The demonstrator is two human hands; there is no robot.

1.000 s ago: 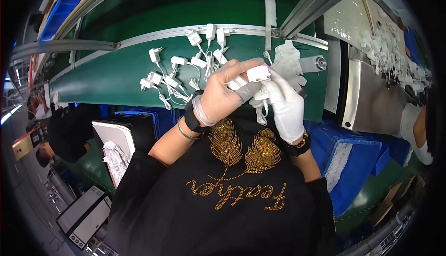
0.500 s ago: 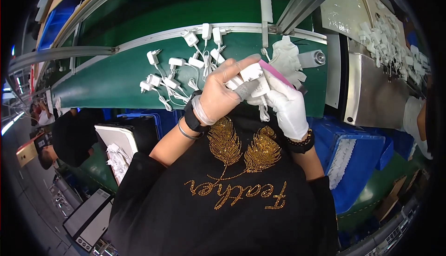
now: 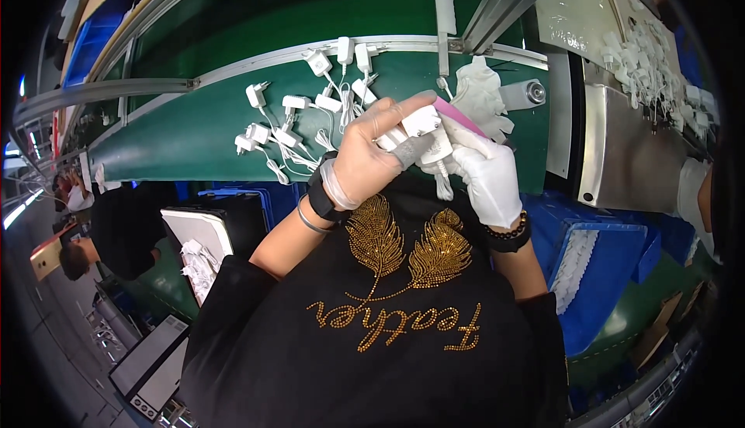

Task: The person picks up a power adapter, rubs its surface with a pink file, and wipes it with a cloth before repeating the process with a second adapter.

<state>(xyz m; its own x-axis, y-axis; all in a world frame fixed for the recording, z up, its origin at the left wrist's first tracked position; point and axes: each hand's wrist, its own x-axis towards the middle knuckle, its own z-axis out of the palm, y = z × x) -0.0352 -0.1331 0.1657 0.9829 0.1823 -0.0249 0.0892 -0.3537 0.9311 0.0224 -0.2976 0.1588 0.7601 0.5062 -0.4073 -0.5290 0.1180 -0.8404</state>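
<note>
Green bench [image 3: 171, 142] — left hand [image 3: 366, 155] gripping white adapter [image 3: 423, 121]; right hand [image 3: 492, 181] grasping pink strip [image 3: 461, 118] — more exposed than earlier.

A green table [image 3: 171, 137] stretches sideways, with a pale metal rail [image 3: 287, 54] along its far edge. About ten white plug adapters [image 3: 295, 103] with bundled white cables [image 3: 345, 117] lie loosely scattered across its middle, several close to the far edge, others nearer the near edge. Towards the far right corner lies a crumpled white glove heap [image 3: 477, 94]; beside it, by the right edge, a silvery can [image 3: 524, 95] rests on its side.
</note>
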